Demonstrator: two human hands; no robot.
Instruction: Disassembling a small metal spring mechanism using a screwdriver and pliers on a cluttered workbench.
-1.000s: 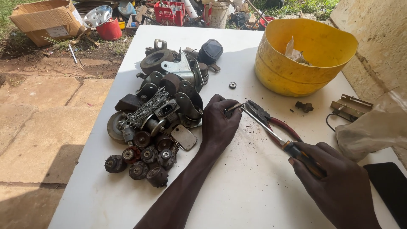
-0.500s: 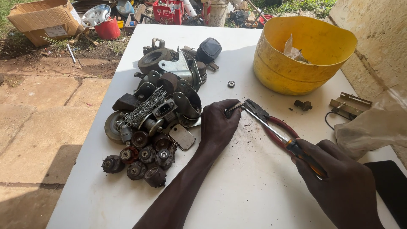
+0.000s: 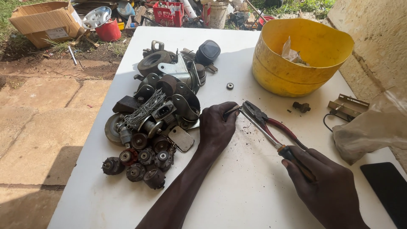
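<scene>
On the white tabletop (image 3: pixel 237 186) the left hand (image 3: pixel 217 127) lies palm down, its grip pressed together on a small dark metal piece (image 3: pixel 232 111) that sticks out from between thumb and forefinger, low over the middle of the tabletop. The right hand (image 3: pixel 328 191) has its grip closed around the red and black handles of a pair of pliers (image 3: pixel 271 127). The pliers slant up and to the left, and their nose meets the outer end of the metal piece; how far the nose bites on it is too small to tell.

Just beside the left hand, on its left, sits a heap of dark scrap parts (image 3: pixel 157 114): wheels, brackets, a tangle of wire and a row of small round motors. A small washer (image 3: pixel 229 85) lies alone above the hand. A yellow tub (image 3: pixel 296 63) stands at the far right of the tabletop, with a dark bolt (image 3: pixel 302 107) near its base. A pale plastic bag (image 3: pixel 373 127) lies at the right edge.
</scene>
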